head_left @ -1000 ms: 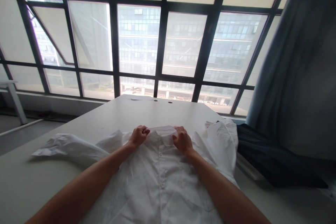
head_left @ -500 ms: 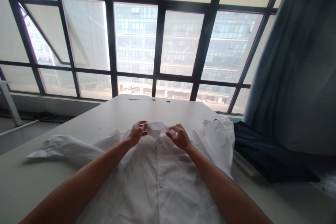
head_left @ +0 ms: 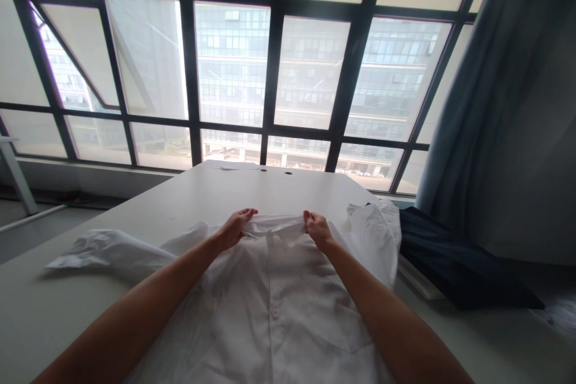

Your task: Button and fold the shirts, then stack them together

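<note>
A white button-up shirt lies front side up before me, its buttoned placket running down the middle. At the far end, my left hand pinches the left side of the collar, thumb and fingers pressed together. Gripping the collar's right side, my right hand is closed with the thumb on top. The collar is stretched between both hands. One sleeve lies out to the left; bunched white cloth rests at the right, and I cannot tell whether it is the other sleeve.
The white table reaches toward the large window. Dark folded cloth lies at the right, over a white flat item. A blue-grey curtain hangs beyond it. Thin white sheets lie at the table's far edge.
Both hands have moved slightly apart and changed their grip on the collar. The collar, raised and folded between the fingers before, is now pulled wider and flatter.
</note>
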The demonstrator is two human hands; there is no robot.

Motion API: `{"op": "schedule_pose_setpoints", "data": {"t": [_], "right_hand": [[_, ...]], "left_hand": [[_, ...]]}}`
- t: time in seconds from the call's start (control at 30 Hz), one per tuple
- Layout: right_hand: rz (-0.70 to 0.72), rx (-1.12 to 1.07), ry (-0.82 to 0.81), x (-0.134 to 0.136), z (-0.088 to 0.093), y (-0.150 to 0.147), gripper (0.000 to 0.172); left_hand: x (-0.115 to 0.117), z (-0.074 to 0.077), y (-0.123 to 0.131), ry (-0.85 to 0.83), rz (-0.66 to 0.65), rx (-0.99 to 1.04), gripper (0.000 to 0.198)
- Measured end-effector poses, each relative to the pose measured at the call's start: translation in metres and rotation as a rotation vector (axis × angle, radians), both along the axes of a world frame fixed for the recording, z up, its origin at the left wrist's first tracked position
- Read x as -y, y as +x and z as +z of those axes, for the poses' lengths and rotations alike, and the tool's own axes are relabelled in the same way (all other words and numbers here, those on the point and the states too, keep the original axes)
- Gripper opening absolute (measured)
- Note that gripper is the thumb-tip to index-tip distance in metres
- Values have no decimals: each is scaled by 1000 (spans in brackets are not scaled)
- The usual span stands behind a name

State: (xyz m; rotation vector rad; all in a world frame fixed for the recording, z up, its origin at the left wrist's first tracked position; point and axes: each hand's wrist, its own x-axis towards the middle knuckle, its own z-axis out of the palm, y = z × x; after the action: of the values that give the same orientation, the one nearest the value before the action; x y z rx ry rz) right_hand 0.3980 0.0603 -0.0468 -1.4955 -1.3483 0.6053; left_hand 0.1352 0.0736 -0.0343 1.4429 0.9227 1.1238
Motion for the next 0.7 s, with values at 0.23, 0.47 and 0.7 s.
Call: {"op": "schedule_pose_setpoints", "data": {"t": [0.23,0.47,0.7], "right_hand": [[304,-193,-95,1,6,8,33],[440,-667,21,10,21,8,32],[457,-717,9,15,31,12,35]], "left_hand": [[-6,2,-14,339,-67,-378,49],[-22,-5,-27,609,133,-729,23],[-17,2,-20,-34,-11,-386,37]]}}
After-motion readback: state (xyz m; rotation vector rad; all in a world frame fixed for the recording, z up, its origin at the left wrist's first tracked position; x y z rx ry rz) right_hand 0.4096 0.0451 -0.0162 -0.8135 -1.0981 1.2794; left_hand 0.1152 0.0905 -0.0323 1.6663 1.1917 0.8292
